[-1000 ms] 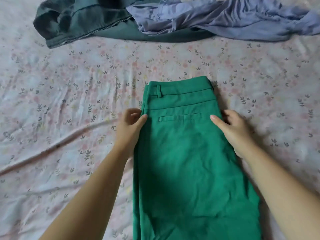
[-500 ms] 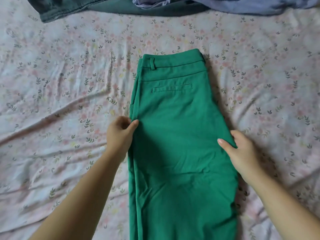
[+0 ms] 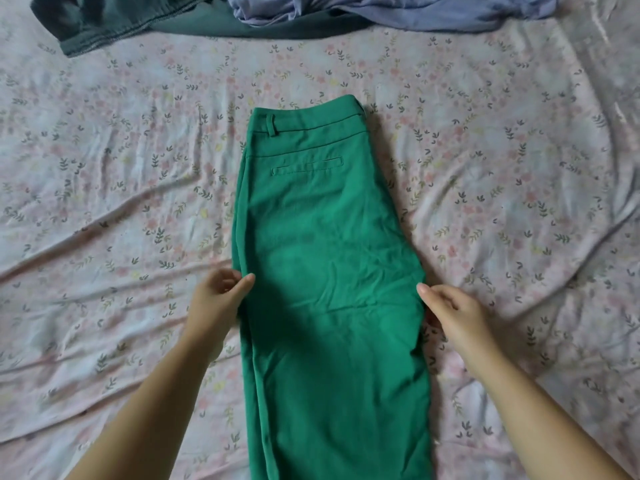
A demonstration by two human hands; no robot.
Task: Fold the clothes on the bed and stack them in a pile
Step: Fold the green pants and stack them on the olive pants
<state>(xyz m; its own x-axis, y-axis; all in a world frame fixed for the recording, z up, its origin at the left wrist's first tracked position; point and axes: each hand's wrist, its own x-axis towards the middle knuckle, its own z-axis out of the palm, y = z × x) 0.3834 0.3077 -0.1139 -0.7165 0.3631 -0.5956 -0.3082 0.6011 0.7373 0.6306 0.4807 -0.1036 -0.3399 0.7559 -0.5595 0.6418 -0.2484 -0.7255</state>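
I pinch the green trousers, laid leg-on-leg on the bed with waistband at 12 o'clock, left grip at 9 and right grip at 3, holding both edges square for the cross-fold.

no legible text, label, brand, number or sign anywhere, green woven trousers unmarked, pale floral-print bed sheet bearing only a leaf-and-flower pattern

The floral-sheeted bed bears green trousers, a teal garment and, apparently, a lilac shirt.
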